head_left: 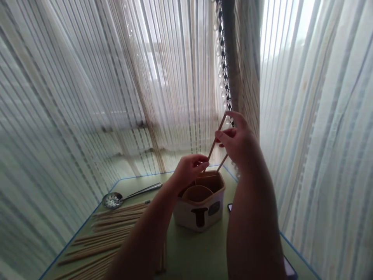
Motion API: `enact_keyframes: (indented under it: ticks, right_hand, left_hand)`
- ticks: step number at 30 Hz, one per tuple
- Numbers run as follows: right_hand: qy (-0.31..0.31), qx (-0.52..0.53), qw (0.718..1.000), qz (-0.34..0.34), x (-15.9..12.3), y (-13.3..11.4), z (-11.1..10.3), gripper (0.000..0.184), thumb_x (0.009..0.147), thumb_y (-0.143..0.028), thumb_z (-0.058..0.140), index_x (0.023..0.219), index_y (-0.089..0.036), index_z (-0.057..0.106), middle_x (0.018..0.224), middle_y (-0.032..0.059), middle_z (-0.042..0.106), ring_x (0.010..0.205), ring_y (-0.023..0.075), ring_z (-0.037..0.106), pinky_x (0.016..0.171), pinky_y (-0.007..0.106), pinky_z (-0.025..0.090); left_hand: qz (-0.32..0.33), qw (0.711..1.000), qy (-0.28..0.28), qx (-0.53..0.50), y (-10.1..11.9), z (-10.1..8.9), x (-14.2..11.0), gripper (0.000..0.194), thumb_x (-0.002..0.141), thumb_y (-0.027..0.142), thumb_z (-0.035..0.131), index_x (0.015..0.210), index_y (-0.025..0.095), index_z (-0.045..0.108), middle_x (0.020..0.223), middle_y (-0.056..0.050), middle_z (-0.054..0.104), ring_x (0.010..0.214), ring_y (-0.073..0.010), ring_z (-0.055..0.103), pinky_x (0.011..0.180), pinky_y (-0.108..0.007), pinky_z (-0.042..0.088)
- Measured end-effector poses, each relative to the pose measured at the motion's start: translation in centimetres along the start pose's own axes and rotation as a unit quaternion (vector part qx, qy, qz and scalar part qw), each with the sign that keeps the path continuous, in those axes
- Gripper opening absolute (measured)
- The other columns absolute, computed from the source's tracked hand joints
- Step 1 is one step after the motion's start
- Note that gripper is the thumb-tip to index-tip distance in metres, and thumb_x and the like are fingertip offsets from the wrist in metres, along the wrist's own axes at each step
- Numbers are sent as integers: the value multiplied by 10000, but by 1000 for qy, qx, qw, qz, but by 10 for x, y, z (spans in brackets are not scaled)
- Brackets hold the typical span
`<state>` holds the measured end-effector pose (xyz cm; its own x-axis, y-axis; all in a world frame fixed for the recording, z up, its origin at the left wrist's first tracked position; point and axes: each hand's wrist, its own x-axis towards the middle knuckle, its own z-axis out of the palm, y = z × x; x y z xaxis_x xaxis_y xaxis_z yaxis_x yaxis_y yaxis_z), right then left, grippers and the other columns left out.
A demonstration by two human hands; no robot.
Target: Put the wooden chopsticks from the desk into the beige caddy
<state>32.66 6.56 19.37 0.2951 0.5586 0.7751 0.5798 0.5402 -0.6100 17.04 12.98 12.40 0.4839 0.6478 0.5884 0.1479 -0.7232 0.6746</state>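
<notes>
My right hand (237, 136) grips a wooden chopstick (211, 151) near its top, thumb on one side and the index fingertip at its upper end. Lower down, my left hand (194, 167) has its fingers closed around the same slanted chopstick, just above a white container (185, 214). A second chopstick (222, 163) leans up from the container's back right, its top passing behind my right hand. The container has a brown inside and dark shapes on its front; a round brown compartment (198, 193) shows in its near part.
Many chopsticks (99, 245) lie in rows at the left of the pale green table (192, 256). A slotted metal spoon (113, 200) rests behind them. A phone-like object (290, 270) lies at the lower right. Striped sheer curtains (180, 77) hang around the table.
</notes>
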Motion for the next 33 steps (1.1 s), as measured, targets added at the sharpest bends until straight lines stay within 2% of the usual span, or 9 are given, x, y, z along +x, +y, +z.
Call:
enact_keyframes:
  ticks: [3,9,12,18,23,25,28,30,33]
  right_hand:
    - [-15,-42,999,9,1,7,-6,577,761,-260,604,1310,-259,425,699,-10,640,638,157,607,606,296,470]
    - [-96,-154,983,43,4,11,-11,258,741,-285,616,977,-210,688,696,26,663,613,147,584,592,279,429]
    - [-123,-163,977,62,5,16,-15,242,751,-288,602,934,-186,723,691,43,671,613,149,585,585,275,427]
    - [-144,-160,973,89,7,33,-24,173,707,-238,620,812,-167,737,619,35,661,566,143,572,531,260,414]
    - [-185,-177,959,126,8,36,-22,113,690,-176,614,741,-156,713,564,34,642,505,142,563,494,260,404]
    - [-189,-159,960,133,8,37,-23,85,699,-193,618,696,-155,693,551,42,639,496,150,571,480,264,409]
    - [-163,-126,970,129,8,40,-24,70,698,-207,634,686,-162,687,515,40,626,484,153,573,476,269,426]
    - [-148,-122,975,113,8,37,-24,72,690,-221,651,696,-165,695,526,41,630,505,155,579,493,274,437]
    - [-144,-125,979,69,6,24,-17,119,701,-262,655,729,-160,710,607,52,659,561,153,590,529,276,446]
  left_hand:
    - [-23,1000,8,19,0,3,0,220,776,286,612,936,163,699,767,-57,704,676,-154,626,627,-247,470]
    - [-33,993,-10,117,0,11,-2,139,723,263,639,804,185,721,743,-46,706,676,-178,614,634,-269,442]
    - [-34,989,4,145,0,18,-3,118,715,231,640,790,196,724,749,-47,707,692,-189,614,673,-289,442]
    - [-41,994,20,101,7,36,-9,267,726,225,647,987,212,703,850,-61,719,728,-198,624,727,-307,452]
    - [-47,995,27,82,14,40,-12,235,719,220,658,946,207,715,797,-60,714,717,-210,620,736,-320,443]
    - [-49,994,19,98,14,40,-10,184,727,221,648,892,198,725,783,-66,712,708,-211,615,732,-326,439]
    - [-48,992,-2,121,14,34,-8,151,738,233,636,849,194,732,772,-71,710,704,-210,611,723,-330,445]
    - [-48,991,6,128,16,24,-7,158,722,221,647,853,197,732,785,-67,711,718,-206,612,741,-331,454]
    - [-52,984,45,164,19,0,-7,156,682,177,660,817,191,736,796,-62,712,753,-203,615,797,-343,460]
